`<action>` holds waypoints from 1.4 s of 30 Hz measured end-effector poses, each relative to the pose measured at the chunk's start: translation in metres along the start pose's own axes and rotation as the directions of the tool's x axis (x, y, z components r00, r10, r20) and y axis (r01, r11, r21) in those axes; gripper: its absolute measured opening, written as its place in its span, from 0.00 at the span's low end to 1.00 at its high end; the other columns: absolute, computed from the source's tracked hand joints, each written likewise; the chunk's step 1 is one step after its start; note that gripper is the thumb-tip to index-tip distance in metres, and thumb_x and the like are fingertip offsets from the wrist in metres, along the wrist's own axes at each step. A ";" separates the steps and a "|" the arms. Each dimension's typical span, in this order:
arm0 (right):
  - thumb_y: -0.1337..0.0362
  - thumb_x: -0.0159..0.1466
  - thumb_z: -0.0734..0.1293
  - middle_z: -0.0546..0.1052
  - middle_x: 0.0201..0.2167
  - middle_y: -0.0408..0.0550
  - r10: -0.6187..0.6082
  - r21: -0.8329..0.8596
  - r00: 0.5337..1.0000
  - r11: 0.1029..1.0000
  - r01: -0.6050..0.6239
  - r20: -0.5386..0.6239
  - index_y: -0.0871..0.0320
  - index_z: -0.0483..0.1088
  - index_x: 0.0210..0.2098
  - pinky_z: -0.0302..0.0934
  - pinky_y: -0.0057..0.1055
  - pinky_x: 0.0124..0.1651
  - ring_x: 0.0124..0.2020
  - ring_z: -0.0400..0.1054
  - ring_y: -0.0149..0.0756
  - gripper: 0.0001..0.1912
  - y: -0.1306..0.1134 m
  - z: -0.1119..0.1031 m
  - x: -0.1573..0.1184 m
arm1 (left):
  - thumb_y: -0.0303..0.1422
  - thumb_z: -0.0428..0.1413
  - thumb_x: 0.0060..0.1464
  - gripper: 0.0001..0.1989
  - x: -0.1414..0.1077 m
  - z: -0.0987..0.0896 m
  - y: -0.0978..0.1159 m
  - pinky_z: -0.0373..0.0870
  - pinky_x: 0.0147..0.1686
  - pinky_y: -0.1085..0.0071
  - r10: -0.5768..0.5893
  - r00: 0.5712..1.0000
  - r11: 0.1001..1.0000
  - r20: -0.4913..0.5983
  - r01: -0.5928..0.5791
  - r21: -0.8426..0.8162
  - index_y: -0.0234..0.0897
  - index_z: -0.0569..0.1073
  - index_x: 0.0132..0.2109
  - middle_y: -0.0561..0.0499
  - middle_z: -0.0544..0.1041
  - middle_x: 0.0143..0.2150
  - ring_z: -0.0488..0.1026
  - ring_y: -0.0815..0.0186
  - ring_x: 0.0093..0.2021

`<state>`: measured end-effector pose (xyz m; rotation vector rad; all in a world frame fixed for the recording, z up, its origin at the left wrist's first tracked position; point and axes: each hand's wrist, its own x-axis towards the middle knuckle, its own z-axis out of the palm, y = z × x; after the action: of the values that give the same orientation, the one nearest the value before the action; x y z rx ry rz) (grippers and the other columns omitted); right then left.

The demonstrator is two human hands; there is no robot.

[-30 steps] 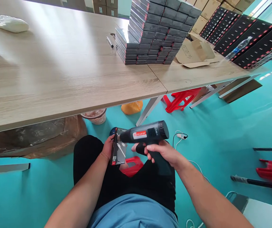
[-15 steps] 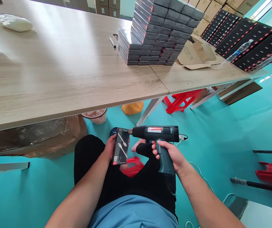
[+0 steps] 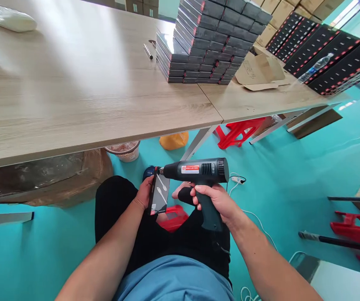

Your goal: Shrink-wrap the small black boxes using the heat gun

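Note:
My left hand is closed on the left edge of a slim black box with pictures of white cable plugs on its front. The box is held upright above my lap, its face turned a little aside. Closed around the handle of a dark heat gun is my right hand. The gun points left, and its metal nozzle lies over the box's upper edge; whether they touch I cannot tell. My left fingers behind the box are hidden.
On the wooden table stands a tall stack of wrapped boxes, beside a pen and flattened cardboard. Below are a waste bin, a yellow bag and a red stool. A white cord crosses the floor.
The heat gun has shifted left, bringing its nozzle over the top of the box. The box has turned so that more of its side edge shows. My view has moved slightly.

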<state>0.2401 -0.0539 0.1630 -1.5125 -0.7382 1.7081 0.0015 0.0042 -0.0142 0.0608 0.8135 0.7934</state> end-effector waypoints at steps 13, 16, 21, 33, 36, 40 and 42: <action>0.60 0.53 0.76 0.76 0.22 0.43 0.176 -0.410 0.923 0.912 -0.022 0.343 0.59 0.76 0.32 0.66 0.32 0.26 0.23 0.69 0.35 0.11 -0.023 0.005 -0.025 | 0.37 0.53 0.61 0.17 -0.008 0.014 0.001 0.77 0.28 0.62 -0.029 0.994 0.994 -0.102 0.018 -0.105 0.29 0.79 0.48 0.44 0.81 0.27 0.79 0.55 0.25; 0.58 0.56 0.73 0.76 0.21 0.44 0.043 -0.314 0.979 0.949 0.022 0.198 0.60 0.76 0.31 0.67 0.32 0.28 0.23 0.69 0.34 0.10 -0.030 0.008 -0.011 | 0.41 0.54 0.60 0.20 -0.008 0.011 0.000 0.78 0.31 0.58 -0.075 0.996 0.996 -0.038 0.073 -0.060 0.29 0.79 0.48 0.41 0.82 0.30 0.81 0.51 0.29; 0.59 0.56 0.71 0.75 0.20 0.44 -0.036 -0.402 0.999 0.914 0.044 0.026 0.60 0.75 0.27 0.65 0.29 0.27 0.23 0.68 0.33 0.09 -0.037 -0.007 0.008 | 0.43 0.54 0.59 0.23 -0.003 0.000 -0.001 0.78 0.36 0.55 -0.051 0.998 0.999 0.025 0.051 -0.014 0.28 0.80 0.48 0.38 0.82 0.33 0.81 0.50 0.31; 0.58 0.55 0.73 0.76 0.23 0.45 0.252 -0.380 0.943 0.912 -0.157 0.215 0.61 0.76 0.34 0.66 0.31 0.28 0.25 0.70 0.35 0.12 0.016 -0.044 -0.036 | 0.47 0.53 0.59 0.27 0.004 -0.001 0.004 0.79 0.41 0.50 0.033 0.999 0.993 -0.036 -0.037 -0.111 0.30 0.76 0.54 0.37 0.82 0.38 0.81 0.48 0.37; 0.56 0.58 0.73 0.78 0.28 0.46 0.197 -0.263 0.976 0.950 -0.167 0.094 0.60 0.77 0.37 0.67 0.30 0.29 0.27 0.70 0.34 0.14 0.025 -0.044 -0.043 | 0.46 0.52 0.59 0.26 0.006 -0.002 0.006 0.79 0.40 0.52 0.113 0.981 0.978 -0.158 -0.138 -0.159 0.29 0.75 0.55 0.37 0.82 0.40 0.81 0.49 0.38; 0.53 0.56 0.75 0.79 0.33 0.49 0.190 -0.159 0.961 0.974 -0.160 0.198 0.61 0.78 0.36 0.67 0.31 0.29 0.28 0.71 0.34 0.17 0.035 -0.022 -0.050 | 0.43 0.50 0.61 0.20 0.012 -0.007 0.009 0.79 0.35 0.57 0.121 0.916 0.959 -0.383 -0.208 -0.195 0.33 0.74 0.50 0.41 0.80 0.35 0.80 0.53 0.34; 0.52 0.57 0.75 0.79 0.32 0.50 0.103 -0.134 0.972 0.988 -0.076 0.213 0.60 0.78 0.35 0.68 0.32 0.31 0.30 0.72 0.36 0.17 0.039 -0.011 -0.048 | 0.43 0.48 0.63 0.18 0.014 -0.009 0.010 0.79 0.33 0.57 0.107 0.892 0.946 -0.439 -0.228 -0.233 0.34 0.73 0.49 0.42 0.79 0.35 0.79 0.53 0.33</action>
<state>0.2476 -0.1161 0.1579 -1.4740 -0.9180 1.9514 -0.0047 0.0183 -0.0262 -0.3070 1.1070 1.1030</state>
